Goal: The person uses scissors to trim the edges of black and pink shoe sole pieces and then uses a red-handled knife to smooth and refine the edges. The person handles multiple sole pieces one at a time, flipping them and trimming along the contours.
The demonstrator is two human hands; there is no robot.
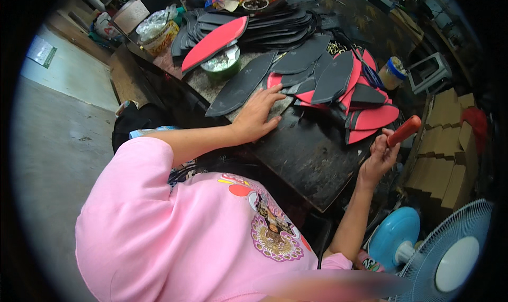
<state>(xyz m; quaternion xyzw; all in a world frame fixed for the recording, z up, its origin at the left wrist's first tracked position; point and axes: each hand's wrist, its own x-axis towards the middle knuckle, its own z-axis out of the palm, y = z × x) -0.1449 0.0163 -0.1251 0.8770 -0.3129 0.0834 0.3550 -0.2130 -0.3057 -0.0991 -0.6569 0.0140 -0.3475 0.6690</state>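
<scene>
My left hand [256, 118] lies flat over the left edge of the dark table [304, 154], fingers loosely spread and thumb apart, gripping nothing. It is just beside a long black leaf-shaped piece [242, 86], which points out past that edge; I can't fairly tell whether my fingertips press on the pieces or only on the grey slab [283, 107] under them. My right hand [380, 156], by the table's right edge, is closed around a red handle [405, 131]; whatever is at its lower end is hidden from me.

Between my hands, back from the table's near corner, sits a loose pile of black and red pieces [336, 79], overlapping at odd angles, some red side up. Farther back, toward the far edge, black pieces lie in a broad layered stack [280, 34]. One red piece [216, 43] slants against its front, over part of a green bowl [223, 69]. Near the right edge, beyond the pile, stands a jar with a blue rim [393, 73]. Off the table, to my right, are cardboard boxes [442, 143] and, closer, a fan [457, 254].
</scene>
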